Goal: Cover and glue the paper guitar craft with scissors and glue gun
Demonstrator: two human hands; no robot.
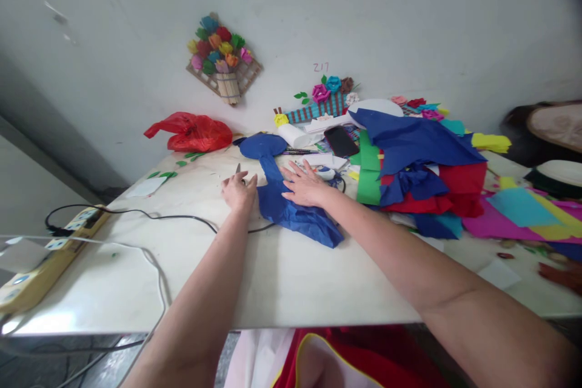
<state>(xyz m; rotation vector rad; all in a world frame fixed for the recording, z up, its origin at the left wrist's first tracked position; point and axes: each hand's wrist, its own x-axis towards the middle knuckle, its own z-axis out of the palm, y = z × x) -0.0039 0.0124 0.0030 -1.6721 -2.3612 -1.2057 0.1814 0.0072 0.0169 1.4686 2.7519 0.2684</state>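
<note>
Blue paper (291,213), creased and irregularly cut, lies on the table in front of me. My right hand (305,185) rests on its upper right part with the fingers spread. Just left of the paper, my left hand (239,191) is closed around what looks like a pair of scissors (238,168); a pointed grey tip sticks up past the fingers, and most of the tool is hidden. Behind the hands lies a round blue piece (262,145), with a narrow blue strip (270,167) running from it toward the larger paper.
Coloured paper sheets (422,139) pile up at right, beside a black phone (341,141). A red plastic bag (200,133) sits at back left. Along the left edge lies a power strip (59,254); a black cable (173,216) crosses the table. Paper flowers (220,51) hang on the wall.
</note>
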